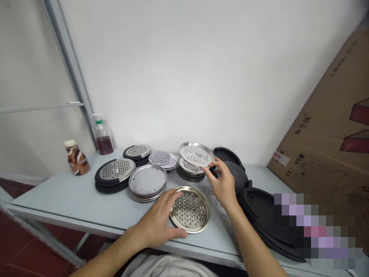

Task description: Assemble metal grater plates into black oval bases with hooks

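My left hand (pixel 157 223) curves round the left edge of a round metal grater disc (pixel 190 211), thumb at the near rim and fingers at the far rim. This disc lies low over the table in front of me, raised teeth facing up. With thumb and fingers, my right hand (pixel 223 184) pinches the right rim of another grater disc (pixel 196 154). That one is tilted above a stack of grater discs (pixel 190 175). Several small metal rings (pixel 218 202) lie on the table below my right hand.
Left of my hands stand a stack of plain-faced metal discs (pixel 147 181) and black-rimmed graters (pixel 115 173). Black round trays (pixel 259 200) are piled at right. A brown bottle (pixel 76 157) and a bottle of dark red liquid (pixel 103 138) stand far left. A large carton (pixel 323 127) leans at right.
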{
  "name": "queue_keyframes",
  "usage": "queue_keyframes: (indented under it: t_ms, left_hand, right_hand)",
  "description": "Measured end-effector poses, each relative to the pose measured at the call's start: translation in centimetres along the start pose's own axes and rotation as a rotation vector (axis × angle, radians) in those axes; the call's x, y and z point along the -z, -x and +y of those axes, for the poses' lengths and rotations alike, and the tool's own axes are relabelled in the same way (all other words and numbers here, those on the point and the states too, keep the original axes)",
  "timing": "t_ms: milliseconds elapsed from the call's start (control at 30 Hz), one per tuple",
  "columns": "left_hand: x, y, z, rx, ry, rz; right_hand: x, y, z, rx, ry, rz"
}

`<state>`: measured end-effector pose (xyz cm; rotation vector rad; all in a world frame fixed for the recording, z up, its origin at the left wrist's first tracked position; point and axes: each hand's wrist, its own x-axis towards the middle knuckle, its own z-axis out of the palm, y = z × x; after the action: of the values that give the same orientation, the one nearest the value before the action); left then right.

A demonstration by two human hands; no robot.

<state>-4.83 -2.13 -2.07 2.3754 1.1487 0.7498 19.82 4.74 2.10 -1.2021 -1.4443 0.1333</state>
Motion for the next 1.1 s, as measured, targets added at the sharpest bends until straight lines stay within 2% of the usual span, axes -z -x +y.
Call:
queue_keyframes:
  t_ms: [100, 200, 333, 467, 633, 700, 900, 1100]
  left_hand:
    - [0.0, 0.1, 0.0, -0.014, 0.038, 0.009]
    - [0.2, 0.3, 0.2, 0.01, 0.048, 0.066]
    - [0.5, 0.5, 0.4, 0.046, 0.112, 0.213]
    - [0.5, 0.4, 0.2, -0.003, 0.325, 0.36]
    - [0.5, 0.1, -0.3, 0.036, 0.413, 0.428]
    - [0.6, 0.0, -0.2, 0.051, 0.43, 0.42]
    - [0.6, 0.0, 0.7, 0.124, 0.62, 0.303]
    - [1.0, 0.0, 0.7, 0.167, 0.474, 0.149]
  right_hand:
    - [2.1, 0.2, -1.5, -0.04, -0.25, -0.064]
    - [4.7, 0.7, -3.0, -0.182, -0.453, -0.241]
    - [7.2, 2.1, -3.5, -0.368, -0.59, -0.462]
    - [7.9, 4.0, -2.9, -0.526, -0.671, -0.544]
    - [7.0, 5.3, -2.7, -0.652, -0.64, -0.599]
    - [6.6, 5.4, -2.7, -0.666, -0.602, -0.607]
    - [5.9, 5.6, -1.9, -0.568, -0.461, -0.616]
    - [6.0, 6.2, -1.1, -0.712, -0.452, -0.645]
